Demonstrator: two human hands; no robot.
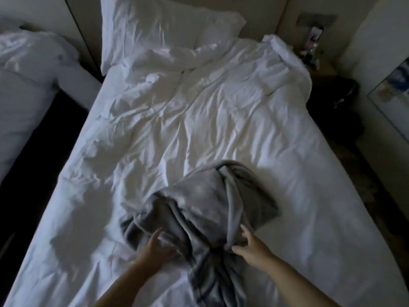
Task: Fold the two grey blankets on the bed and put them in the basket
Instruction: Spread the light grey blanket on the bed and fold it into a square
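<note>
Currently the grey blanket heap (199, 209) sits bunched and twisted near the foot of the bed, on the white duvet (199, 111); can't tell if it's one blanket or two tangled. No basket in view. Left hand (155, 244) is blurred, fingers approx straight, resting on the fleece w/o gripping. Right hand (250, 247) is spread wide at the heap's edge, not closed on cloth. Likely soft, light, floppy, non-slippery. Best to find two corners along one hem and shake it flat.

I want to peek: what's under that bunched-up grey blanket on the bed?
The grey blanket lies on the white duvet, which shows around it. Anything else beneath its folds is covered.
</note>
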